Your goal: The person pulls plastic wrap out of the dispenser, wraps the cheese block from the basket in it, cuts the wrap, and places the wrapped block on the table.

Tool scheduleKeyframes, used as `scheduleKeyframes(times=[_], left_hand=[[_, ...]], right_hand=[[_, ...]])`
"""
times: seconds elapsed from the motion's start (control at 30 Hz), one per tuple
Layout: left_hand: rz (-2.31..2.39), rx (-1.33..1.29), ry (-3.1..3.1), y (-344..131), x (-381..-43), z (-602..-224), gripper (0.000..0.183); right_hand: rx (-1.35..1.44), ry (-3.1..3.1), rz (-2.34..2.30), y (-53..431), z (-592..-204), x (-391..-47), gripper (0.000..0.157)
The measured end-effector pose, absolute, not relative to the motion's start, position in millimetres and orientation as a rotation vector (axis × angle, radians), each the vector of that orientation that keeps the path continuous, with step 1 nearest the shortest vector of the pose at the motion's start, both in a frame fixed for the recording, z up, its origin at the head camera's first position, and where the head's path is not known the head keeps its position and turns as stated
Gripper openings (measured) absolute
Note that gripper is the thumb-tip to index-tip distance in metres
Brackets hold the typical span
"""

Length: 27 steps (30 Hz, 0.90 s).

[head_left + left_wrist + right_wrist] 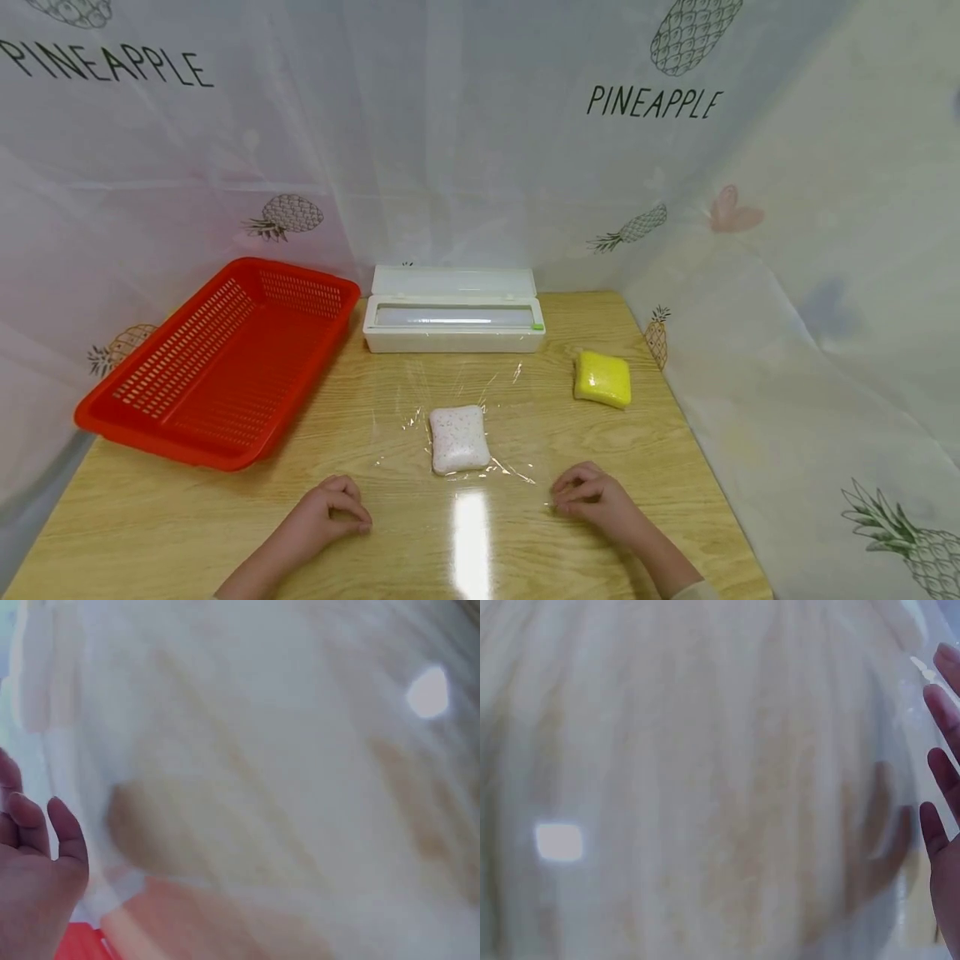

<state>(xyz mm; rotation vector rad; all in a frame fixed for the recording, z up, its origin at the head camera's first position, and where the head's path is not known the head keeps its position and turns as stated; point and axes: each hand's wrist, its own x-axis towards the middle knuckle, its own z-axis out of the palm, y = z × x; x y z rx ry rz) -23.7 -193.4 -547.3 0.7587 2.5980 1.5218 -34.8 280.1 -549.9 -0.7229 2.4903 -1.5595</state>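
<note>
A white speckled sponge-like block (460, 439) lies mid-table with clear plastic wrap (517, 425) around it, creased and glinting. Thumb and fingertips of my left hand (330, 510) come together at the wrap's near left corner, pinching it. On the opposite side my right hand (592, 497) pinches the near right corner, thumb against index finger. Loosely bent outer fingers of the left hand (41, 840) show in the left wrist view, and spread fingers of the right hand (945, 765) in the right wrist view; both thumbs are hidden there.
Behind the block stands a white wrap dispenser (453, 340), its lid raised and a roll inside. A yellow block (603, 379), shiny as if wrapped, sits to the right. To the left is a red plastic basket (225, 375). Pineapple-print curtains (465, 167) surround the wooden table (420, 567).
</note>
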Motion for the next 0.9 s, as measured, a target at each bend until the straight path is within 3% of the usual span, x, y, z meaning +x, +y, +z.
scheduleKeyframes(times=[0.53,0.9], left_hand=[[1.728,0.342,2.434,-176.9,-59.0,-512.1,0.001],[1.828,-0.006,2.272,-157.4,-84.0,-509.5,0.011]], right_hand=[[-0.278,2.511,-1.856,254.5,-532.6,-71.6,0.014],[0.025,2.434,-1.891,229.5,-545.8,-95.8,0.017]])
